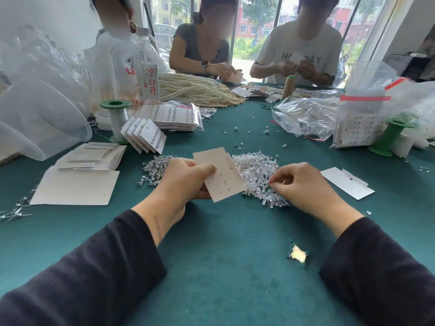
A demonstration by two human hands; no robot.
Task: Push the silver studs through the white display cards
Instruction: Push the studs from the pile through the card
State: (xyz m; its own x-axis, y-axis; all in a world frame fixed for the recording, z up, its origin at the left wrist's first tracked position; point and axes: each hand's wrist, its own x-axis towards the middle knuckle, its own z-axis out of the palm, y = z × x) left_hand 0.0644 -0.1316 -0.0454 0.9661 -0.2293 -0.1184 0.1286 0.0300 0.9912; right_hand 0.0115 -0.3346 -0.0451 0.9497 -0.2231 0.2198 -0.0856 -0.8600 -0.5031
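head view: my left hand (183, 182) grips the white card (220, 174), thumb on its face; a few posts (225, 182) are through, most holes (216, 185) empty. my right hand (303, 184) pinches a small stud (284, 181) over the clear pile (256, 175).

Card (221, 175) between stud heap (154, 169) and, perhaps, backings (256, 175)

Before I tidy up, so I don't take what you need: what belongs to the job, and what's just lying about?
In use: display card in left hand, silver studs pile, clear pieces pile, blank cards.
Lying about: pearl strands, water bottle, green spool, plastic bags.
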